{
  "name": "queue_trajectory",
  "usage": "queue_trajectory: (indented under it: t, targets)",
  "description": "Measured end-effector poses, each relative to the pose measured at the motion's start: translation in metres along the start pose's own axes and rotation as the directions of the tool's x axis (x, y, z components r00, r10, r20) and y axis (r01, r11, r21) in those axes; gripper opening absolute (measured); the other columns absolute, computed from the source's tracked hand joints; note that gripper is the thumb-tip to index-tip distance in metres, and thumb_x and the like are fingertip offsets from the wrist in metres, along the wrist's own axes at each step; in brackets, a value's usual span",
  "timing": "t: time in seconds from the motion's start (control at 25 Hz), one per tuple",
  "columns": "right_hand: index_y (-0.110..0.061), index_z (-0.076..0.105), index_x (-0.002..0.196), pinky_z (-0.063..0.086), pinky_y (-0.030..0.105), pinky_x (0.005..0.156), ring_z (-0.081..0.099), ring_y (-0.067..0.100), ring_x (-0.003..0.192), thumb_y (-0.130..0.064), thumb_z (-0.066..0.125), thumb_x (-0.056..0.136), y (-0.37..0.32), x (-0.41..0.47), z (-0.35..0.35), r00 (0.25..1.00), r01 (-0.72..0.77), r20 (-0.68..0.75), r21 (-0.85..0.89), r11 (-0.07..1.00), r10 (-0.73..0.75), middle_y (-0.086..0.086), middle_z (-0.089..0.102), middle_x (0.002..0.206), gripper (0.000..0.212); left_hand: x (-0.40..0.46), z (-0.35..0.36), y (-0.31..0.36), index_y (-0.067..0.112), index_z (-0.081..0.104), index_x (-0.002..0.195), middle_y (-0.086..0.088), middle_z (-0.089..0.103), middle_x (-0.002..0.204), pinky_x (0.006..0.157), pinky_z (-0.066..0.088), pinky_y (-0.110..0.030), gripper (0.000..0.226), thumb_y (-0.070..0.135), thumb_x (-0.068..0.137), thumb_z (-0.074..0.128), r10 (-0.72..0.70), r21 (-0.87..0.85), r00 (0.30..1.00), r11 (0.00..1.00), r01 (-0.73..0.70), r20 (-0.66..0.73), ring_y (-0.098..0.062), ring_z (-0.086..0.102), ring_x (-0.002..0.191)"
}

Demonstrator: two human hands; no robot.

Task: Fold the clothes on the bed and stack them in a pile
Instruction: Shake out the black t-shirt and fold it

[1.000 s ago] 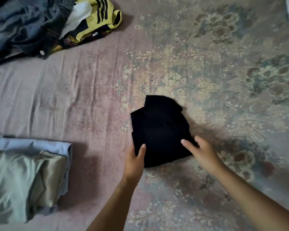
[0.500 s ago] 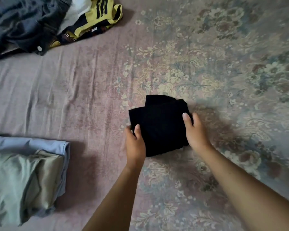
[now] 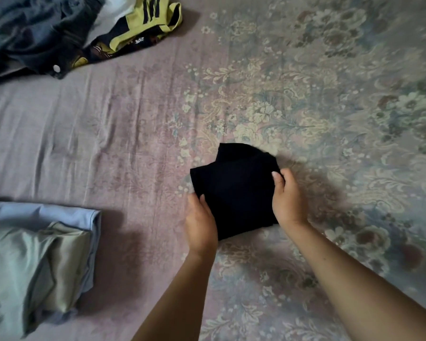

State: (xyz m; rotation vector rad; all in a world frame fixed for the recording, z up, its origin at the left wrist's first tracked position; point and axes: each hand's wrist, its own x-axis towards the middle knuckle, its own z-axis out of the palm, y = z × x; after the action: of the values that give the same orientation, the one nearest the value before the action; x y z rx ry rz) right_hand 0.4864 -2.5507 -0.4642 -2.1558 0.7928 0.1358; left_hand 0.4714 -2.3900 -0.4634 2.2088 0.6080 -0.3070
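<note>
A small folded black garment [image 3: 234, 188] lies on the floral bedsheet [image 3: 305, 94] near the middle. My left hand [image 3: 201, 222] grips its lower left edge, thumb on top and fingers tucked under the cloth. My right hand [image 3: 287, 198] grips its right edge the same way. At the lower left sits a pile of folded clothes: a pale green piece [image 3: 27, 271] on top of a light blue one [image 3: 47, 212].
Unfolded clothes lie in a heap at the top left: dark denim jeans [image 3: 30, 38], a yellow and black striped garment [image 3: 143, 28] and something white [image 3: 118, 11] between them. Bare sheet lies between the pile and the black garment.
Both hands slid from the near edge of the black garment up along its sides and closed on it. The garment now looks narrower and more compact.
</note>
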Motion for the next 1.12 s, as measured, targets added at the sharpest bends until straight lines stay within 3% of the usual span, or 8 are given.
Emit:
queue_trajectory:
  t: [0.12, 0.36, 0.64, 0.72, 0.8, 1.0, 1.04, 1.12]
  targets:
    - [-0.013, 0.056, 0.103, 0.042, 0.036, 0.062, 0.053, 0.021, 0.070, -0.037, 0.037, 0.100, 0.001, 0.007, 0.005, 0.996, 0.061, -0.073, 0.094, 0.994, -0.055, -0.001, 0.057, 0.075, 0.030, 0.009, -0.001, 0.001, 0.013, 0.044, 0.107, -0.004, 0.057, 0.073, 0.046, 0.038, -0.030, 0.027, 0.034, 0.101, 0.029, 0.062, 0.025, 0.996, 0.998, -0.061, -0.068, -0.023, 0.055, 0.058]
    - [-0.014, 0.044, 0.084, 0.031, 0.034, 0.052, 0.046, 0.023, 0.058, -0.040, 0.032, 0.101, 0.006, 0.021, 0.005, 0.998, -0.019, 0.051, -0.113, 0.993, 0.025, 0.000, 0.046, 0.062, 0.033, 0.015, 0.002, -0.005, 0.014, 0.039, 0.102, -0.001, 0.052, 0.070, 0.058, 0.045, -0.039, 0.024, 0.035, 0.101, 0.028, -0.027, 0.181, 1.000, 0.983, 0.028, -0.004, -0.030, 0.054, 0.064]
    - [-0.029, 0.052, 0.104, 0.045, 0.012, 0.074, 0.057, -0.008, 0.088, -0.026, 0.045, 0.099, 0.004, -0.021, -0.047, 0.921, 0.170, 0.282, 0.333, 0.927, -0.270, -0.015, 0.059, 0.097, 0.010, -0.014, -0.035, -0.013, 0.034, 0.042, 0.091, 0.008, 0.051, 0.081, 0.058, 0.040, -0.016, 0.018, 0.019, 0.101, 0.037, 0.292, -0.221, 0.952, 0.938, -0.266, 0.092, 0.000, 0.050, 0.070]
    - [-0.032, 0.053, 0.110, 0.048, 0.020, 0.089, 0.058, -0.002, 0.104, -0.043, 0.044, 0.096, 0.031, -0.044, -0.068, 0.814, 0.303, 0.414, 0.293, 0.907, -0.406, -0.010, 0.060, 0.112, 0.020, -0.030, -0.049, -0.043, 0.037, 0.045, 0.101, 0.004, 0.055, 0.094, 0.076, 0.044, -0.018, 0.015, 0.025, 0.099, 0.037, 0.540, -0.082, 0.819, 0.841, -0.535, 0.192, -0.003, 0.051, 0.084]
    - [-0.027, 0.052, 0.121, 0.040, 0.020, 0.101, 0.050, -0.001, 0.118, -0.044, 0.044, 0.097, 0.068, -0.057, -0.081, 0.678, 0.551, 0.494, 0.148, 0.821, -0.544, -0.013, 0.055, 0.125, 0.031, -0.037, -0.055, -0.080, 0.019, 0.047, 0.122, -0.002, 0.058, 0.119, 0.100, 0.033, -0.018, 0.027, 0.023, 0.099, 0.033, 0.747, 0.075, 0.584, 0.594, -0.801, 0.319, -0.014, 0.051, 0.108]
    - [-0.015, 0.051, 0.117, 0.032, 0.037, 0.108, 0.036, 0.025, 0.135, 0.009, 0.065, 0.073, 0.124, -0.058, -0.088, 0.333, 0.924, 0.672, -0.096, 0.369, -0.661, 0.007, 0.039, 0.144, 0.052, -0.033, -0.062, -0.124, 0.011, 0.058, 0.093, -0.013, 0.030, 0.152, 0.108, 0.030, -0.040, 0.015, 0.009, 0.089, 0.044, 0.726, 0.087, 0.057, -0.004, -0.996, 0.686, -0.022, 0.039, 0.134]
    - [-0.016, 0.052, 0.112, 0.035, 0.041, 0.106, 0.036, 0.027, 0.134, 0.010, 0.061, 0.074, 0.127, -0.061, -0.090, 0.343, 0.932, 0.671, -0.155, 0.328, -0.658, 0.009, 0.040, 0.143, 0.047, -0.035, -0.066, -0.127, 0.011, 0.055, 0.098, -0.013, 0.030, 0.150, 0.105, 0.033, -0.041, 0.016, 0.008, 0.089, 0.041, 0.697, 0.062, 0.004, -0.059, -0.996, 0.717, -0.024, 0.041, 0.133]
    - [-0.018, 0.052, 0.102, 0.043, 0.044, 0.101, 0.039, 0.028, 0.129, 0.011, 0.059, 0.072, 0.130, -0.069, -0.088, 0.452, 0.888, 0.601, -0.238, 0.392, -0.659, 0.012, 0.047, 0.138, 0.042, -0.038, -0.069, -0.123, 0.007, 0.049, 0.112, -0.016, 0.042, 0.143, 0.101, 0.038, -0.042, 0.024, 0.007, 0.097, 0.030, 0.757, 0.062, 0.077, 0.048, -0.997, 0.649, -0.028, 0.050, 0.127]
